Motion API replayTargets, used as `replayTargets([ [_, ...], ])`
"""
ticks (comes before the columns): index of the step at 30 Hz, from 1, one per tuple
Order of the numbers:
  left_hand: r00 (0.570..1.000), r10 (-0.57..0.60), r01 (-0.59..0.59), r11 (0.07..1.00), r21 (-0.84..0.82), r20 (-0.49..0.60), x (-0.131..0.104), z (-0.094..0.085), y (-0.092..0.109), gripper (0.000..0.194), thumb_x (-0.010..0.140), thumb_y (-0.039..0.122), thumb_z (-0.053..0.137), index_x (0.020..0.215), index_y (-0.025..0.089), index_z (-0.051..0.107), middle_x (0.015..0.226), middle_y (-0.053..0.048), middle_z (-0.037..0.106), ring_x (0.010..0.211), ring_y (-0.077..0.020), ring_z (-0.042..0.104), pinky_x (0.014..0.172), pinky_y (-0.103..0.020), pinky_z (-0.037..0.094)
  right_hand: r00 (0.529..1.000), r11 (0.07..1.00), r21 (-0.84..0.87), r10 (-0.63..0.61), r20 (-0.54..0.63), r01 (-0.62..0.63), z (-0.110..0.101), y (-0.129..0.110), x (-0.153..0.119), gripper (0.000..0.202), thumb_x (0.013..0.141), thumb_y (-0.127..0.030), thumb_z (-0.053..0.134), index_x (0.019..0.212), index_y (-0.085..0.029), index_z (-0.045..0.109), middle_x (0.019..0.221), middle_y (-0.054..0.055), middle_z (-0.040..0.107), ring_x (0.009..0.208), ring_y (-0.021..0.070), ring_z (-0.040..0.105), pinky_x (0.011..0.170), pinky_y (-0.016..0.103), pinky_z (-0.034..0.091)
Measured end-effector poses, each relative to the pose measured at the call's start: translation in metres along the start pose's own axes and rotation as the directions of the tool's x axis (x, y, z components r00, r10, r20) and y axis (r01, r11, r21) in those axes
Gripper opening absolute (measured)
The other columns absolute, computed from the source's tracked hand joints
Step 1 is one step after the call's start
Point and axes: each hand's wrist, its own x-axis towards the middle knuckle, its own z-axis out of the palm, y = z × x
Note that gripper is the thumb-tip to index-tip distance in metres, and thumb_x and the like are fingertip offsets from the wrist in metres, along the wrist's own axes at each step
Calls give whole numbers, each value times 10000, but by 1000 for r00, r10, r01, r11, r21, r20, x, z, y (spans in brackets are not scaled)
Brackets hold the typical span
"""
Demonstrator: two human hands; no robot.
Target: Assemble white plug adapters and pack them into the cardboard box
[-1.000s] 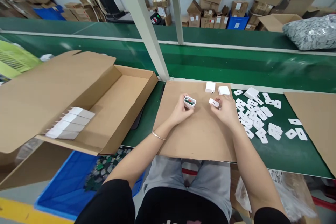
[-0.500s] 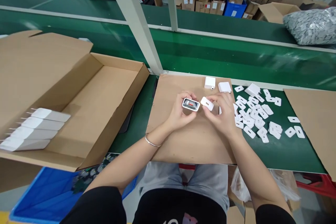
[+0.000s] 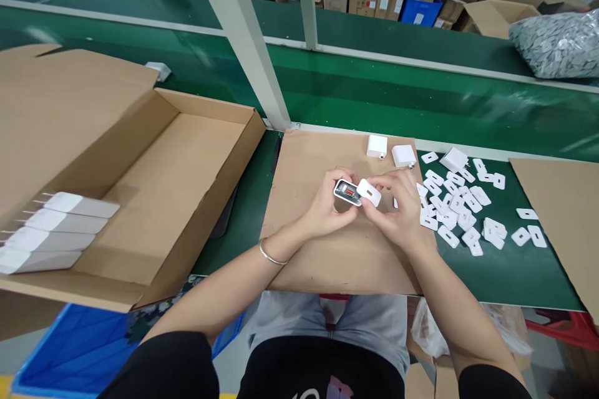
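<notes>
My left hand [image 3: 330, 202] grips a white charger housing [image 3: 347, 192] by its sides, its open end facing up and showing dark inner parts with a red piece. Between the fingertips of my right hand [image 3: 397, 202] is a white cover plate [image 3: 369, 192] with a small slot, tilted against the right end of the housing. Two white chargers [image 3: 377, 146] [image 3: 404, 156] lie on the cardboard sheet [image 3: 309, 255] behind my hands. Many loose white plates [image 3: 466, 219] are scattered on the green table right of the sheet, with another white charger [image 3: 453, 159] among them.
At the left, an open cardboard box [image 3: 154, 187] holds several white chargers [image 3: 65, 224] in a row. A pale metal post [image 3: 243, 37] rises behind the sheet. Another cardboard sheet [image 3: 566, 218] lies at the right; a bag of small parts [image 3: 559, 43] sits at the back right.
The cover plate in my right hand now meets the housing, where a gap was before. My left hand has shifted slightly right and the housing is tilted more.
</notes>
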Motion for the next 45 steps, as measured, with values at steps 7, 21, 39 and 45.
replayTargets([
  [7, 993, -81, 66, 986, 155, 86, 1, -4, 1, 419, 852, 168, 641, 1210, 224, 430, 1109, -76, 522, 1022, -222, 550, 862, -348, 473, 994, 998, -48, 41, 96, -37, 4, 4, -4, 250, 924, -380, 731, 1153, -284, 698, 975, 57, 633, 928, 248, 592, 819, 426, 441],
  [21, 969, -223, 223, 975, 10, 106, -2, -4, 4, 345, 1085, 452, 287, 1249, 222, 485, 1185, -102, 505, 1125, -229, 506, 1021, -399, 443, 959, 962, 157, 191, 207, -225, 6, 2, 0, 291, 932, -368, 657, 1213, -297, 688, 1049, 68, 537, 1011, 245, 558, 922, 445, 469],
  [39, 981, -177, 173, 984, 48, 83, -3, -5, 5, 443, 1068, 526, 281, 1265, 222, 536, 1258, -119, 513, 1248, -259, 506, 1087, -451, 445, 674, 571, 369, 539, 505, -733, 29, 12, -9, 425, 987, -617, 458, 844, -229, 558, 788, -12, 605, 755, 170, 526, 752, 322, 398],
  [45, 971, -223, 225, 974, -21, 83, 2, -7, 10, 481, 1074, 509, 293, 1193, 211, 653, 1214, -117, 573, 1240, -253, 535, 1111, -462, 444, 687, 582, 371, 559, 464, -724, 30, 10, -10, 391, 979, -596, 477, 865, -230, 551, 809, -13, 602, 793, 178, 540, 749, 321, 398],
])
